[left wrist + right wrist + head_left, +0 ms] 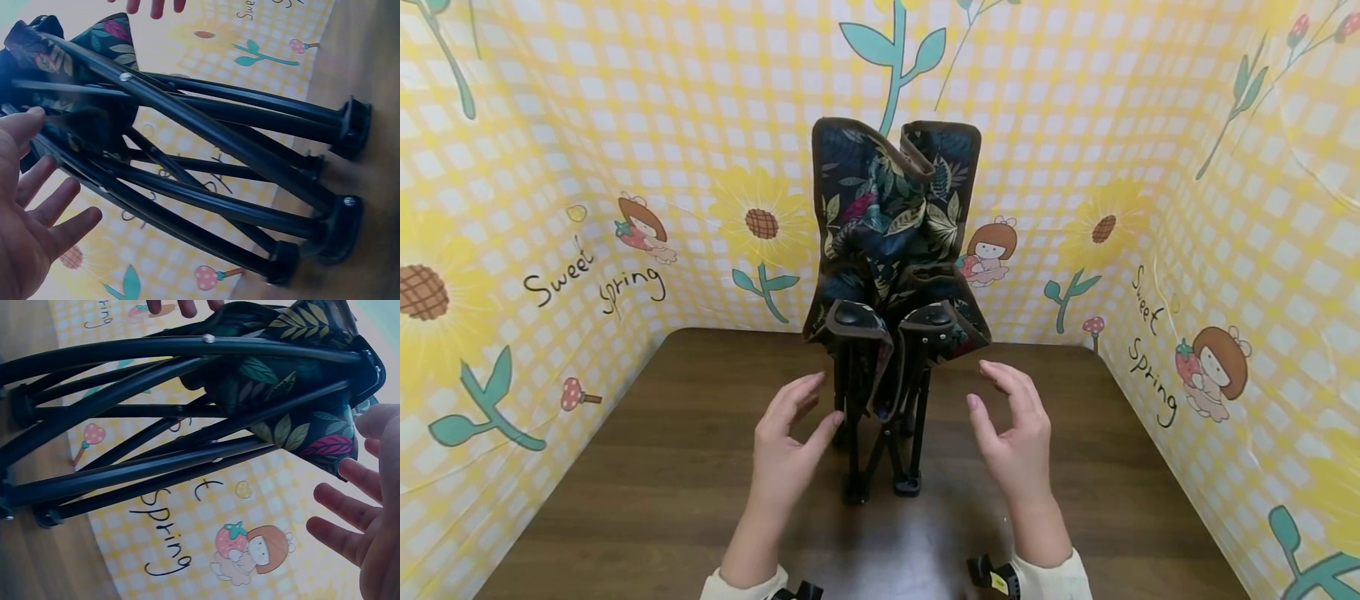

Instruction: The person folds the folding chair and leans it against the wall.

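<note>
A folding chair (891, 225) with dark leaf-print fabric stands upright and partly folded at the middle of the table. Its black metal legs (231, 137) cross and stand close together on plastic feet. To the chair's left is my left hand (790, 446), fingers loosely bent and holding nothing. My right hand (1015, 433) hovers on the other side in much the same pose. The right wrist view has the fabric seat (294, 381) sagging between the tubes, with the right hand's spread fingers (344, 506) beside it.
The brown wood-grain table (700, 500) runs up to a yellow checked cloth backdrop (715, 108), printed with sunflowers and cartoon girls, at the back and both sides. Black straps with small devices (996, 577) sit at both wrists, by pale sleeves.
</note>
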A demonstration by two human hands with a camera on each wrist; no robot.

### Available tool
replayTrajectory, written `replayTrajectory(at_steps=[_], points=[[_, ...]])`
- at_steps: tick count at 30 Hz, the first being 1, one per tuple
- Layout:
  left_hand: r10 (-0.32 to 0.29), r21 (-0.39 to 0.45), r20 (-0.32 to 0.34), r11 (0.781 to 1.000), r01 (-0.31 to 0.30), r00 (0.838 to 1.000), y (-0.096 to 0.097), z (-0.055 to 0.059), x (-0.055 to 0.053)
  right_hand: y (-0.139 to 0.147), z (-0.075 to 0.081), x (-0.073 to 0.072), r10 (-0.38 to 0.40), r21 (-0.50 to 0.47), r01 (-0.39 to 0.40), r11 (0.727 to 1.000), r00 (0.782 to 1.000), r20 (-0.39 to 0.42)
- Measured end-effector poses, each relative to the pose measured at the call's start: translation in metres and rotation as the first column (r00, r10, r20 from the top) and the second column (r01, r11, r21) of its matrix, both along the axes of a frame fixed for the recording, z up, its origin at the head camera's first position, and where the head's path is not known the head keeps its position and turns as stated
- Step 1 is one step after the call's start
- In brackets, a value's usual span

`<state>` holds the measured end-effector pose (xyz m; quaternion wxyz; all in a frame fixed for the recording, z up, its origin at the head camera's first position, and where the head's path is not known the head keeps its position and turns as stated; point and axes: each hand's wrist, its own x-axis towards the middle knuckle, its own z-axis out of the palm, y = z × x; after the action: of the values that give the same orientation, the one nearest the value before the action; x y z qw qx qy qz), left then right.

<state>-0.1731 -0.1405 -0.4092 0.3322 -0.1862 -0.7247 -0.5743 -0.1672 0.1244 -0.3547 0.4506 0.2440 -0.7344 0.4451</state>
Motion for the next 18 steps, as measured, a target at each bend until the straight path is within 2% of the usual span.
replayTrajectory(at_steps=[3, 6, 8, 12, 15, 18], points=[[-0.026, 0.033, 0.073, 0.999, 0.024, 0.997, 0.000, -0.013, 0.000, -0.002, -0.007, 0.001, 0.015, -0.008, -0.014, 1.000, 0.999, 0.052], [-0.053, 0.067, 0.135, 0.997, 0.045, 0.989, 0.001, -0.020, 0.002, -0.002, -0.017, -0.001, 0.040, -0.023, -0.038, 0.999, 0.995, 0.092], [-0.068, 0.078, 0.162, 0.995, 0.056, 0.984, 0.003, -0.021, 0.005, -0.002, -0.026, -0.004, 0.052, -0.036, -0.048, 0.998, 0.992, 0.117], [-0.083, 0.092, 0.223, 0.994, 0.064, 0.971, 0.006, -0.016, 0.011, 0.001, -0.047, -0.011, 0.054, -0.046, -0.046, 0.998, 0.980, 0.191], [-0.101, 0.100, 0.270, 0.992, 0.076, 0.958, 0.009, -0.012, 0.015, 0.002, -0.062, -0.016, 0.073, -0.064, -0.057, 0.996, 0.958, 0.279], [-0.140, 0.119, 0.314, 0.987, 0.107, 0.939, 0.010, -0.014, 0.017, 0.001, -0.073, -0.018, 0.124, -0.115, -0.087, 0.990, 0.919, 0.374]])
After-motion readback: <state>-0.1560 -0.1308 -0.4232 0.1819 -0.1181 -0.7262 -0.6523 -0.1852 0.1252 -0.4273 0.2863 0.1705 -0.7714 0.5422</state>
